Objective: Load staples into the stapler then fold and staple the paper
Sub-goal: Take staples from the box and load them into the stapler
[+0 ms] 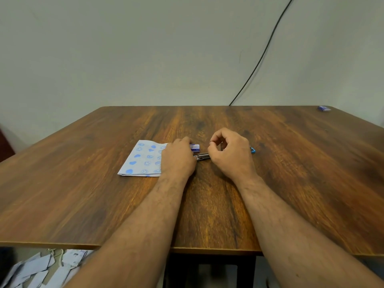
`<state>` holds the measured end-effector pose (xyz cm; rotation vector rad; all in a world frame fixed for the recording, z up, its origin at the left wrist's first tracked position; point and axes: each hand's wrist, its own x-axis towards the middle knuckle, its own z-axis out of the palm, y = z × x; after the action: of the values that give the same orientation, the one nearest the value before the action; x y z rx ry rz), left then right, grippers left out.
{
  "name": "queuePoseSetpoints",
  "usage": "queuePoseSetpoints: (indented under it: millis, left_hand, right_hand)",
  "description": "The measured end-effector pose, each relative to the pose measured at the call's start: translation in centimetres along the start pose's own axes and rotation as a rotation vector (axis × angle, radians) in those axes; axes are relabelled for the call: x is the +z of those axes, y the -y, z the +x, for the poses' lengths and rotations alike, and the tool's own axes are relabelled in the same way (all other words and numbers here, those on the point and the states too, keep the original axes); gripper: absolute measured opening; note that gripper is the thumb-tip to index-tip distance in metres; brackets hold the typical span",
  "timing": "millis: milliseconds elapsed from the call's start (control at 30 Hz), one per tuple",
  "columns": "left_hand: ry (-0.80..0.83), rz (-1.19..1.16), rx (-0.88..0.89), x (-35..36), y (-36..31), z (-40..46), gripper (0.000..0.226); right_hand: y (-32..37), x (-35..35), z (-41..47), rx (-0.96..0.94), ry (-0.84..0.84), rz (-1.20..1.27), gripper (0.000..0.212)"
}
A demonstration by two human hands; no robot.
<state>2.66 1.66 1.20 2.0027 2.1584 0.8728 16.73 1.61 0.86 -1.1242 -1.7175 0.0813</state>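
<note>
Both hands meet near the middle of the wooden tabletop (291,183), and the stapler (204,156) lies between them with its metal track exposed. Only a short stretch of that track shows, running from under the left hand (178,156) to under the right hand (232,154); a bit of its blue body (252,150) pokes out past the far side of the right hand.

The left hand lies knuckles up, its fingers curled down over the near end of the stapler. Whether that grip is clamped on the metal or only resting against it, I cannot tell, since the fingers hide the contact. Just beyond its fingertips sits a small blue and white staple box (195,147), touching or nearly touching them.

The right hand is raised a little over the stapler's middle, thumb and forefinger brought together in a pinch above the track. Whatever sits in that pinch is too small to make out.

The paper (143,160), white with blue smiley faces and hearts, lies flat and folded just to the left of the left hand, its right edge tucked under that hand.

A second small blue box (324,108) sits at the far right corner of the tabletop, well apart. A black cable (264,53) runs down the wall behind.
</note>
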Motion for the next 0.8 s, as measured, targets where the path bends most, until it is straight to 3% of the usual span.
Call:
queuePoseSetpoints:
  millis: [300,500,700,800]
  left_hand:
    - [-0.004,0.036,-0.024,0.4,0.5,0.4,0.032]
    - [-0.189,-0.455,0.028,-0.2,-0.1,0.0,0.033]
    - [0.019,-1.019,-0.034,-0.5,-0.3,-0.2,0.033]
    - [0.094,-1.109,0.000,-0.8,-0.4,-0.4,0.032]
  right_hand:
    - [-0.1,0.2,0.0,0.019,-0.020,0.014,0.004]
    - [0.1,-0.1,0.1,0.059,-0.091,0.052,0.005]
    - [0.3,-0.5,0.1,0.090,-0.192,0.145,0.008]
    - [0.1,-0.6,0.1,0.096,-0.165,0.150,0.007]
